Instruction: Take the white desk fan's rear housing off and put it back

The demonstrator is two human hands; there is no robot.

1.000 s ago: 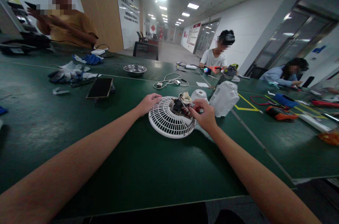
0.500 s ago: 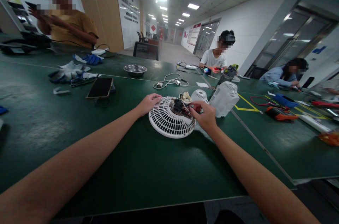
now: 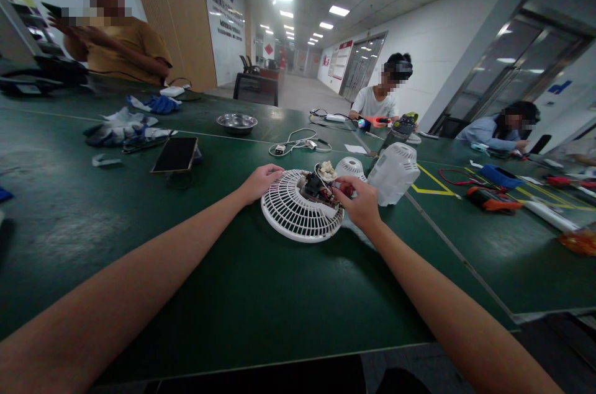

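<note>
A white round fan grille (image 3: 298,220) lies on the green table, with a dark fan motor (image 3: 316,186) and its wires mounted at the centre. A cream-coloured gear housing (image 3: 326,170) tops the motor. On the far left of the rim, my left hand (image 3: 263,183) is closed, fingers over the edge. My right hand (image 3: 359,200) pinches at the right side of the motor; the exact part between its fingertips is hidden. Just behind that hand stand a small white vented cover (image 3: 350,167) and a larger white plastic housing (image 3: 395,175).
A steel bowl (image 3: 236,123), a white cable (image 3: 298,144) and a phone (image 3: 175,154) lie beyond my hands. Gloves (image 3: 123,127) are at the left. An orange-and-black multimeter (image 3: 493,200) and a blue case (image 3: 500,176) lie right. Several people sit around the table.
</note>
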